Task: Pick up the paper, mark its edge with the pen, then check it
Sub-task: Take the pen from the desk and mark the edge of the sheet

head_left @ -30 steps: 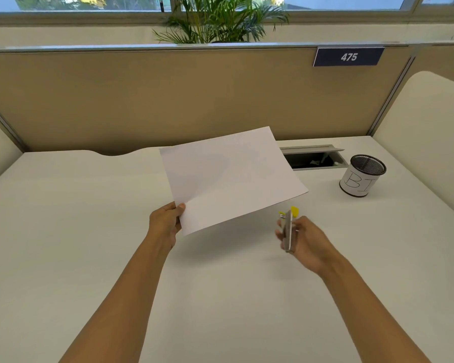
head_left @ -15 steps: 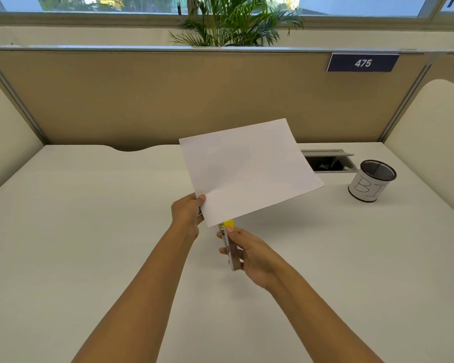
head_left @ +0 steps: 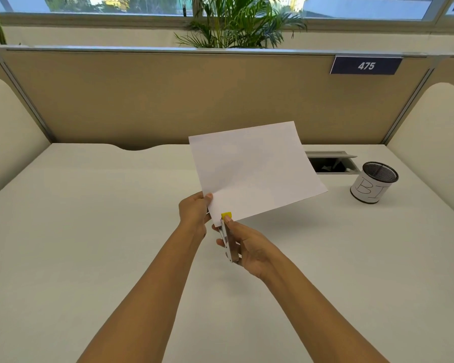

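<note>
A blank white sheet of paper (head_left: 254,169) is held tilted above the white desk (head_left: 89,231). My left hand (head_left: 194,210) pinches it at its near left corner. My right hand (head_left: 249,247) is closed around the pen (head_left: 228,239), a slim silver tool with a yellow head. The yellow head lies on the paper's near edge, right beside my left thumb. The tool's lower part is partly hidden by my fingers.
A black mesh cup (head_left: 372,184) wrapped in a hand-lettered white label stands at the right. An open cable hatch (head_left: 330,163) is sunk into the desk behind the paper. Tan partitions (head_left: 168,100) wall in the back and both sides.
My right hand has carried the pen leftward from beside the sheet to its near left corner. The yellow head now overlaps the paper's edge. The paper has shifted slightly right.
</note>
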A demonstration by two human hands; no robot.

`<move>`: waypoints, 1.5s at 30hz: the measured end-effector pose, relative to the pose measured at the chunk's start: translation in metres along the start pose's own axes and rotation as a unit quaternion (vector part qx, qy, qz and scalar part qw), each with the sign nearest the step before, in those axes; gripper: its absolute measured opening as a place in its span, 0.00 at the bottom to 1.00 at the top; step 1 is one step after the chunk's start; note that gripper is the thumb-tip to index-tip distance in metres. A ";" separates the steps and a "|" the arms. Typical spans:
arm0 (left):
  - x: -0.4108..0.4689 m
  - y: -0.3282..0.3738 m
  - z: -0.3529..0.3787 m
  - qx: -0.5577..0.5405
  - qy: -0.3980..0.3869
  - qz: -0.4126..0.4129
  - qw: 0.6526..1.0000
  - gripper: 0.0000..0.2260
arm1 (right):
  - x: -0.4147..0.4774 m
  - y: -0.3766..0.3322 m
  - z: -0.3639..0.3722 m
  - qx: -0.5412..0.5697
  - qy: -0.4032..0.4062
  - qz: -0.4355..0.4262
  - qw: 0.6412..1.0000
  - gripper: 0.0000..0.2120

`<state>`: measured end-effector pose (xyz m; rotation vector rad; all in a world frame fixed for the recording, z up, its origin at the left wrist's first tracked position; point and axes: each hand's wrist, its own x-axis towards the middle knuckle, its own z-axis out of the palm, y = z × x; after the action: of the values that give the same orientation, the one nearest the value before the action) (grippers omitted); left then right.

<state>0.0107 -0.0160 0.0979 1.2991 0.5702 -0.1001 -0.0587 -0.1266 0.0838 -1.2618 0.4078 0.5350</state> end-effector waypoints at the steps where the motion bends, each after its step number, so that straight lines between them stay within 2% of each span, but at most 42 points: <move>1: 0.000 0.000 0.000 0.000 0.001 0.000 1.000 0.14 | 0.000 -0.001 0.000 -0.003 0.003 0.006 1.000 0.20; 13: -0.001 -0.002 0.000 0.004 -0.009 -0.003 1.000 0.14 | 0.010 -0.001 0.001 0.016 0.019 0.030 0.999 0.14; 20: 0.001 0.000 -0.001 0.006 -0.012 -0.004 1.000 0.14 | 0.013 -0.001 0.002 0.012 0.039 0.039 0.998 0.20; 29: 0.005 0.002 -0.001 0.007 -0.007 0.001 1.000 0.14 | 0.020 0.000 0.003 0.013 0.038 0.028 0.999 0.23; 39: 0.008 0.003 -0.001 0.009 -0.013 0.004 1.000 0.14 | 0.030 0.001 0.007 0.006 0.057 0.011 0.998 0.16; 45: 0.010 0.003 0.000 0.006 -0.014 -0.002 1.000 0.14 | 0.031 -0.003 0.007 -0.008 0.076 0.000 0.997 0.18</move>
<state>0.0202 -0.0126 0.0959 1.3063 0.5488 -0.1249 -0.0320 -0.1154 0.0706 -1.3220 0.5316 0.4446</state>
